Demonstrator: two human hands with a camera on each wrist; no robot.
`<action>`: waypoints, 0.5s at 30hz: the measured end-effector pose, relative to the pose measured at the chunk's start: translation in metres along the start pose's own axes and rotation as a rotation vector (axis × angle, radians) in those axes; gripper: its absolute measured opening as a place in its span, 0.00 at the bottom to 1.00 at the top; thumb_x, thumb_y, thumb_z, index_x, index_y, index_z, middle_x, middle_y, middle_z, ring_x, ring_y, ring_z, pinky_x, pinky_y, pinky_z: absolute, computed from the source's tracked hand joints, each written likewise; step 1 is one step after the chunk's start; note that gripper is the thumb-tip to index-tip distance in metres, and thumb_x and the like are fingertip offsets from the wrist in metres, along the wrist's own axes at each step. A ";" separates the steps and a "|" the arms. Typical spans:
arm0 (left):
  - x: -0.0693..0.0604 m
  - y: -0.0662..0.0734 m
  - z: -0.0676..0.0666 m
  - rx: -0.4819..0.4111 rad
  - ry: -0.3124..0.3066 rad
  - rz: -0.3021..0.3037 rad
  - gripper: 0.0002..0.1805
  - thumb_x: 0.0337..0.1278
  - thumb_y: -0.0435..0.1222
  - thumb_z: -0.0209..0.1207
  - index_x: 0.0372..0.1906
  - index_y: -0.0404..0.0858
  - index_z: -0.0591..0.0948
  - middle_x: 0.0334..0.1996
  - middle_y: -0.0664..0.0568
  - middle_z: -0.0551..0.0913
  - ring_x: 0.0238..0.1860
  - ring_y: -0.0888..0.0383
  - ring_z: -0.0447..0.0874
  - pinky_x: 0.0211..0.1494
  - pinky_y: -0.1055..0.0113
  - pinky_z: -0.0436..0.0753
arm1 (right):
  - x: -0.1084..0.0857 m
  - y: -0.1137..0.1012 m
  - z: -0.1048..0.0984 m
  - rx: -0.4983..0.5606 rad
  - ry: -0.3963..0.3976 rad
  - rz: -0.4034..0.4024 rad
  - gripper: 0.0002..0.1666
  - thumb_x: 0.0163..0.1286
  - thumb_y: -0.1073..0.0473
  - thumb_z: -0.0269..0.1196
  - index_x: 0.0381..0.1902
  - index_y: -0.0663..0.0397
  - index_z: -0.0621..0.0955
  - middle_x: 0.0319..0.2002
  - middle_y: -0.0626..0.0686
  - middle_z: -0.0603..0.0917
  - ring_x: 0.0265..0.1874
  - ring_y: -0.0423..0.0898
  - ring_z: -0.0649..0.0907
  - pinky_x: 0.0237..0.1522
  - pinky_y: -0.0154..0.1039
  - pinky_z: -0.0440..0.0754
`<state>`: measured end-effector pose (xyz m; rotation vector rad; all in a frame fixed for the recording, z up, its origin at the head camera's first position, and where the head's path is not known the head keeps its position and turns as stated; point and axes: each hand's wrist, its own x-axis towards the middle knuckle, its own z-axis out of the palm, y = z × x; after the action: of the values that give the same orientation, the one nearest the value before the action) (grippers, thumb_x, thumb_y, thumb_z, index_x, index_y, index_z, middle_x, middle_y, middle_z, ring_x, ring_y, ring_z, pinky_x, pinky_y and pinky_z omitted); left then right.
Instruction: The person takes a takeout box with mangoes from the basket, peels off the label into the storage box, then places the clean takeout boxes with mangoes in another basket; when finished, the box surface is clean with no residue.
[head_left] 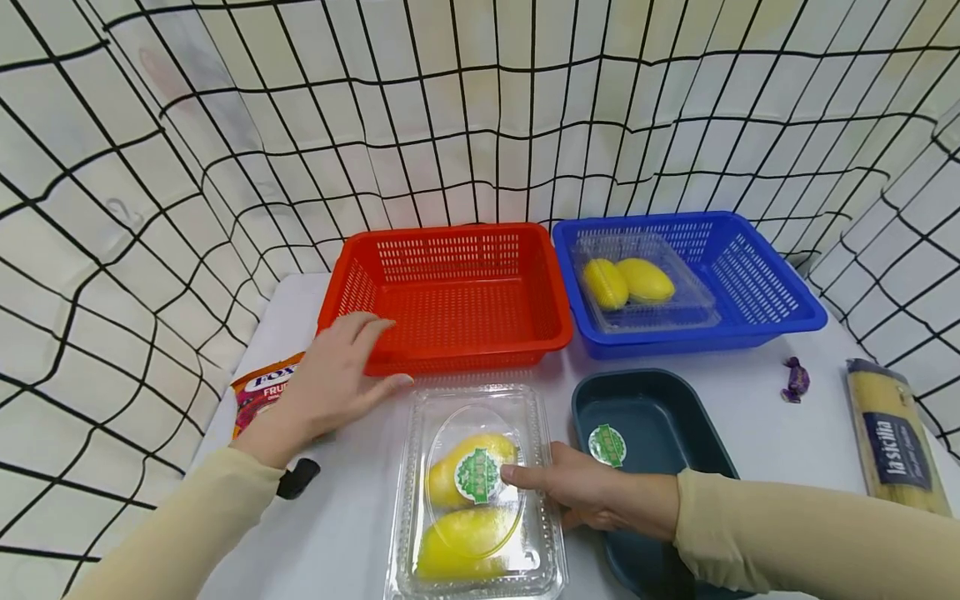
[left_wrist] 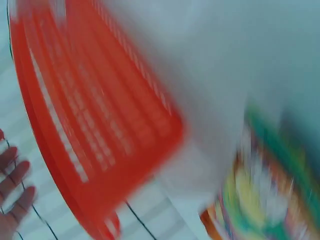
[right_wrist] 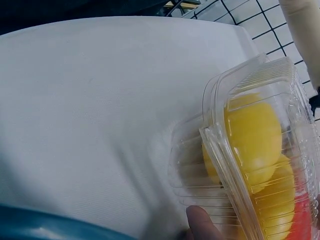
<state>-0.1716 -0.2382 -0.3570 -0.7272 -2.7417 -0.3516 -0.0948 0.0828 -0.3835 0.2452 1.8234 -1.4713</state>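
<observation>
A clear plastic clamshell box [head_left: 411, 433] with two yellow mangoes [head_left: 468, 542] lies at the front middle, a round green sticker [head_left: 477, 476] on its lid. My right hand [head_left: 592, 490] grips its right side, thumb on top. In the right wrist view the clamshell box [right_wrist: 255, 75] appears tilted, with a fingertip [right_wrist: 202, 225] at its lower edge. Fingers spread, my left hand [head_left: 333, 387] hovers by the front left corner of the red basket [head_left: 450, 358], holding nothing. Beneath it, a red and orange candy packet [head_left: 258, 387] is partly hidden; the left wrist view is blurred.
The blue basket [head_left: 765, 333] at the back right holds another clamshell box with two yellow mangoes [head_left: 643, 281]. A dark teal tray [head_left: 652, 408] with a green sticker stands under my right forearm. Farther right are a purple-wrapped candy [head_left: 796, 381] and a pasta pack [head_left: 896, 442]. Black netting [head_left: 495, 125] surrounds the table.
</observation>
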 end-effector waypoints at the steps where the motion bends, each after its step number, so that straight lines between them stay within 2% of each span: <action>1: -0.002 0.009 0.003 -0.017 0.015 0.056 0.38 0.55 0.54 0.69 0.64 0.32 0.76 0.59 0.40 0.79 0.61 0.44 0.77 0.64 0.43 0.81 | 0.000 0.000 0.000 -0.002 -0.003 -0.006 0.43 0.70 0.50 0.68 0.68 0.69 0.59 0.52 0.66 0.74 0.48 0.58 0.81 0.46 0.65 0.87; 3: -0.007 0.025 0.010 -0.059 -0.002 0.131 0.36 0.55 0.53 0.70 0.62 0.35 0.77 0.57 0.44 0.80 0.58 0.47 0.79 0.63 0.48 0.83 | -0.001 0.000 -0.001 -0.005 -0.014 -0.016 0.42 0.71 0.50 0.67 0.68 0.68 0.59 0.53 0.66 0.75 0.47 0.58 0.81 0.45 0.65 0.87; 5: -0.011 0.039 0.017 -0.118 -0.071 0.138 0.36 0.58 0.53 0.68 0.66 0.37 0.76 0.61 0.46 0.79 0.62 0.48 0.79 0.65 0.48 0.82 | -0.001 -0.001 -0.001 -0.009 -0.025 -0.022 0.42 0.71 0.50 0.67 0.68 0.68 0.59 0.53 0.65 0.76 0.47 0.57 0.82 0.46 0.64 0.87; 8: -0.016 0.053 0.028 -0.208 -0.205 0.072 0.40 0.65 0.55 0.63 0.74 0.38 0.68 0.70 0.44 0.74 0.70 0.44 0.74 0.72 0.45 0.76 | -0.001 -0.002 -0.001 -0.020 -0.034 -0.019 0.43 0.71 0.50 0.67 0.69 0.68 0.59 0.54 0.65 0.76 0.48 0.56 0.82 0.47 0.64 0.87; 10: -0.019 0.058 0.035 -0.249 -0.263 0.020 0.42 0.67 0.56 0.60 0.78 0.39 0.64 0.74 0.43 0.70 0.74 0.42 0.70 0.75 0.42 0.72 | 0.000 -0.003 -0.002 -0.030 -0.038 -0.017 0.43 0.71 0.51 0.67 0.70 0.69 0.58 0.56 0.65 0.75 0.49 0.57 0.82 0.48 0.64 0.87; 12: -0.021 0.060 0.039 -0.267 -0.287 -0.018 0.42 0.68 0.56 0.59 0.79 0.39 0.63 0.75 0.42 0.69 0.75 0.41 0.68 0.75 0.42 0.70 | 0.001 -0.005 -0.003 -0.061 -0.035 -0.020 0.45 0.71 0.51 0.67 0.70 0.70 0.58 0.58 0.66 0.73 0.50 0.57 0.81 0.49 0.65 0.86; 15: -0.024 0.062 0.039 -0.252 -0.283 -0.054 0.41 0.68 0.56 0.59 0.78 0.39 0.64 0.74 0.42 0.70 0.74 0.41 0.69 0.75 0.40 0.70 | 0.003 -0.012 -0.007 -0.140 -0.041 -0.031 0.46 0.71 0.52 0.68 0.71 0.73 0.58 0.60 0.67 0.72 0.52 0.58 0.80 0.50 0.66 0.85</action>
<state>-0.1277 -0.1844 -0.3918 -0.8222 -3.0224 -0.6623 -0.1067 0.0841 -0.3764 0.1169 1.8946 -1.3532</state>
